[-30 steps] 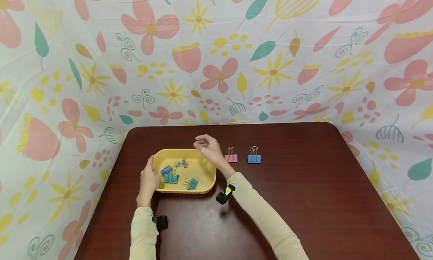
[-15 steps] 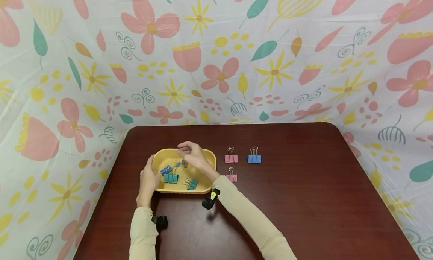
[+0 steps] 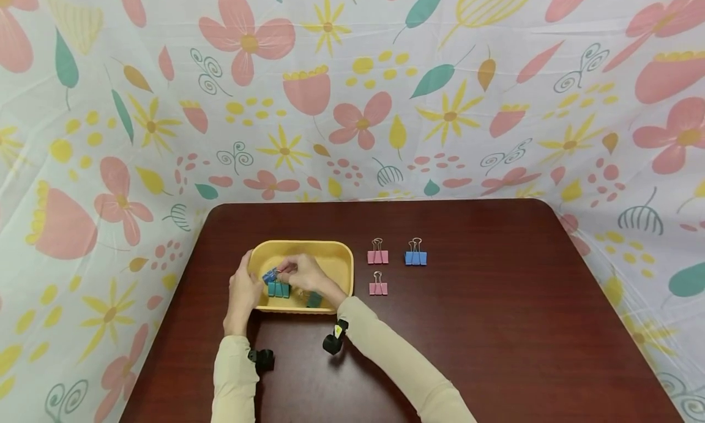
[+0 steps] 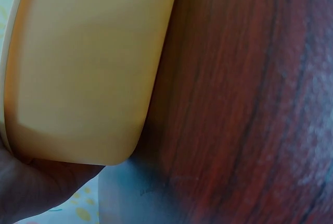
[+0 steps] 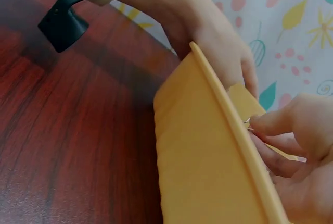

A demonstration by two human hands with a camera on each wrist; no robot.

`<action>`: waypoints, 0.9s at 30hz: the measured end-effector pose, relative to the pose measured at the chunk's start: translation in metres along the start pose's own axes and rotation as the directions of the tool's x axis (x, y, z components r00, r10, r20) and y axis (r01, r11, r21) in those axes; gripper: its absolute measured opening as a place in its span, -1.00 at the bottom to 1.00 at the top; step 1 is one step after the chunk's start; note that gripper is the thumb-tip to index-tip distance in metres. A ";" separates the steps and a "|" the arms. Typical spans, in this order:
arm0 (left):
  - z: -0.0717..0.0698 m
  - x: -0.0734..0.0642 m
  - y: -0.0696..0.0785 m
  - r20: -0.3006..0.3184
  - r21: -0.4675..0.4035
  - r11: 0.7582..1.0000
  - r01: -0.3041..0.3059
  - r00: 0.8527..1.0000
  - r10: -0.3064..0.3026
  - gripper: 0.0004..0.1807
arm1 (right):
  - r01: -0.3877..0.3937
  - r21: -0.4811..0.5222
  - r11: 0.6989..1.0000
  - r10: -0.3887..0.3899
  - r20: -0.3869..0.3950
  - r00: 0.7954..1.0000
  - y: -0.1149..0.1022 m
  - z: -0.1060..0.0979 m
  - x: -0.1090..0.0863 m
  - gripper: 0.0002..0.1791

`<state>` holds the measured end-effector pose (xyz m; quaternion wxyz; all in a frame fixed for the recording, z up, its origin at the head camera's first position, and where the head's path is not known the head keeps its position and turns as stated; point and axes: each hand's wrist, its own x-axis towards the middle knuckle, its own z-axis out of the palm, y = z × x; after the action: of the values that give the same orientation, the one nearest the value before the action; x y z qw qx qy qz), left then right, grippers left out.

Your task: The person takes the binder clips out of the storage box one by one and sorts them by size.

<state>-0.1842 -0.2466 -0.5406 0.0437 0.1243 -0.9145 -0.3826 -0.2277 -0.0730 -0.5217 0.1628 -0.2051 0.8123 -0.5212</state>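
Observation:
My left hand grips the left end of a yellow plastic tray, thumb over the rim. In the left wrist view, part of that hand shows against the tray's outer wall. My right hand reaches down inside the tray. Its thumb and fingers pinch a thin wire handle of a binder clip, whose body is hidden in the right wrist view. Close by its fingertips lie a blue binder clip and a teal binder clip. Another teal binder clip lies under the right wrist.
Right of the tray, two pink binder clips, an upper one and a lower one, stand in a column. Beside the upper one is a blue binder clip. The dark wooden table meets a flowered cloth behind.
My right hand has moved left and down from above the tray's right side to the clips inside it. The lower pink clip, earlier hidden by my arm, now shows. My left hand stays put.

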 end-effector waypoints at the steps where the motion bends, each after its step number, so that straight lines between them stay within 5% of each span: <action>1: 0.000 0.000 0.000 -0.003 -0.001 1.000 0.000 1.000 0.000 -0.33 | 0.004 -0.023 1.000 -0.004 -0.005 1.000 0.001 0.000 -0.001 -0.88; 10: 0.003 -0.001 0.002 -0.010 -0.015 1.000 -0.013 1.000 0.013 -0.33 | 0.017 -0.057 0.998 -0.020 -0.045 0.999 0.006 0.000 -0.006 -0.88; 17: 0.002 -0.002 0.001 -0.002 -0.005 1.000 -0.013 1.000 0.013 -0.33 | 0.114 -0.025 0.993 -0.115 -0.072 0.991 0.007 -0.002 -0.006 -0.84; 27: 0.000 0.000 -0.001 -0.006 -0.004 1.000 -0.015 1.000 0.015 -0.33 | 0.064 0.076 0.995 -0.057 -0.084 0.995 -0.005 -0.012 -0.005 -0.85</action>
<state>-0.1840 -0.2472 -0.5413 0.0495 0.1186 -0.9144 -0.3838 -0.2285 -0.0629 -0.5124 0.1214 -0.2015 0.7907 -0.5653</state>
